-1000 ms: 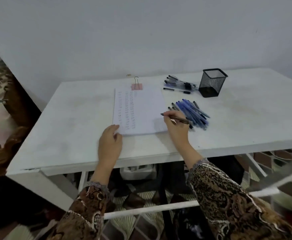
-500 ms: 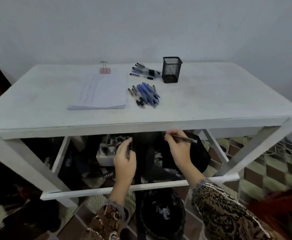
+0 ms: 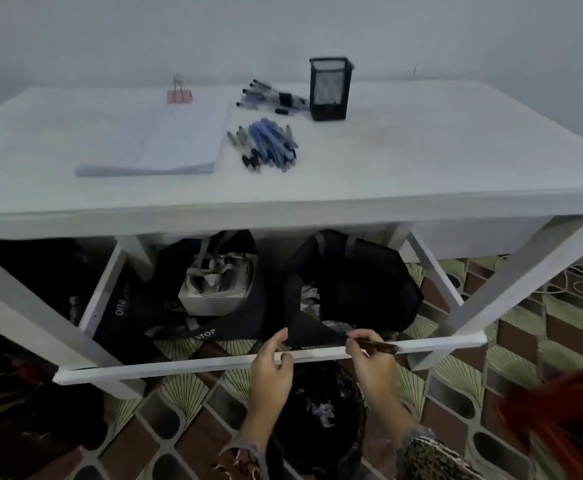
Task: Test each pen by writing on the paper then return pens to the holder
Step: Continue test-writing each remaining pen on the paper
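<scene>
A stack of white paper (image 3: pixel 158 140) with a pink binder clip (image 3: pixel 179 95) lies on the white table (image 3: pixel 421 161). Beside it lies a pile of blue and black pens (image 3: pixel 269 143), with a second bunch of pens (image 3: pixel 272 98) farther back. The black mesh holder (image 3: pixel 329 88) stands upright behind them. Both hands are below the tabletop, in front of the lower crossbar (image 3: pixel 196 365). My right hand (image 3: pixel 369 365) holds a dark pen (image 3: pixel 380 346) and pinches a black cloth (image 3: pixel 314 332). My left hand (image 3: pixel 272 368) pinches the same cloth's other end.
Under the table sit black bags (image 3: pixel 355 282), a white box (image 3: pixel 213 285) and a dark bag marked "one" (image 3: pixel 123 306). A black bin (image 3: pixel 317 420) stands on the patterned floor between my arms. A red chair edge (image 3: pixel 553 410) shows at lower right.
Both hands left the paper and tabletop and dropped below the table to the black cloth. The pen stayed in my right hand. The view pulled back and lower.
</scene>
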### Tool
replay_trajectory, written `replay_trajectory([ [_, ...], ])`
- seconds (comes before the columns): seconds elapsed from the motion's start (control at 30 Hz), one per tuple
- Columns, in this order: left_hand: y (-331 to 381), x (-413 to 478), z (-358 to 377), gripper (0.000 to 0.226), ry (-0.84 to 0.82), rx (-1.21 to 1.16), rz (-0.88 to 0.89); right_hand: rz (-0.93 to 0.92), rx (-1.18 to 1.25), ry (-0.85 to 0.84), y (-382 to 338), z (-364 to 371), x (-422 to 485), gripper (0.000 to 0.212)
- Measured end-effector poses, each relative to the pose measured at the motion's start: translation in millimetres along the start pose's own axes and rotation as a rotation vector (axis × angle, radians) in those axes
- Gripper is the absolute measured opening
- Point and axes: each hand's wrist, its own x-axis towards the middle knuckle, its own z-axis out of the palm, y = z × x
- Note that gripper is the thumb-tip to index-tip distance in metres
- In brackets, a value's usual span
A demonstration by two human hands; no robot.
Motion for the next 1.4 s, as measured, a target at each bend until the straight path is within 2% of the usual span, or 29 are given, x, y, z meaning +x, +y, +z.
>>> replay_trajectory([
  [0.23, -158.5, 42.4, 59.2, 0.039, 0.02, -0.096, -0.015, -0.015, -0.147, -0.061, 191.0, 43.8, 34.4, 0.034],
  [0.37, -254.9, 65.3, 103.9, 0.042, 0.023, -0.152, -0.025, 0.11, -0.345, -0.248, 311.5, 64.6, 59.9, 0.03],
  [0.5, -310.1, 80.7, 131.3, 0.044, 0.003, -0.15, -0.012, 0.179, -0.575, -0.518, 388.3, 71.9, 79.6, 0.044],
  [0.57, -329.2, 91.8, 141.4, 0.043, 0.002, -0.159, -0.008, 0.219, -0.573, -0.606, 419.4, 76.3, 90.7, 0.04],
  [0.63, -341.3, 97.8, 148.4, 0.044, -0.005, -0.164, 0.002, 0.121, -0.779, -0.654, 446.1, 76.6, 96.7, 0.029],
  [0.7, -347.7, 99.7, 152.7, 0.045, -0.017, -0.153, 0.015, 0.159, -0.799, -0.683, 463.2, 78.1, 96.8, 0.015],
  [0.73, -349.7, 101.5, 153.9, 0.046, -0.013, -0.155, 0.016, 0.169, -0.792, -0.729, 472.3, 77.3, 99.2, 0.017],
  [0.8, -350.9, 102.9, 154.5, 0.046, 0.002, -0.166, -0.002, 0.101, -0.826, -0.719, 466.6, 74.5, 99.4, 0.028],
  [0.87, -345.3, 99.6, 151.2, 0.045, 0.012, -0.168, -0.023, 0.112, -0.842, -0.674, 439.6, 76.7, 93.5, 0.027],
  [0.9, -339.4, 97.3, 148.8, 0.045, 0.015, -0.164, -0.033, 0.04, -0.866, -0.656, 428.6, 74.3, 89.4, 0.027],
  [1.0, -314.0, 88.1, 138.9, 0.044, 0.034, -0.164, -0.053, -0.218, -0.825, -0.39, 391.2, 72.2, 72.2, 0.017],
  [1.07, -285.4, 82.0, 129.5, 0.043, 0.044, -0.18, -0.055, -0.303, -0.649, -0.191, 357.7, 76.3, 65.4, 0.012],
  [1.2, -207.8, 69.3, 99.3, 0.042, 0.061, -0.234, -0.038, -0.324, -0.406, -0.006, 252.5, 86.4, 54.4, 0.012],
  [1.4, -50.1, 49.9, 29.4, 0.043, 0.095, -0.247, 0.085, -0.431, -0.21, 0.046, 59.8, 97.1, 30.4, 0.016],
])
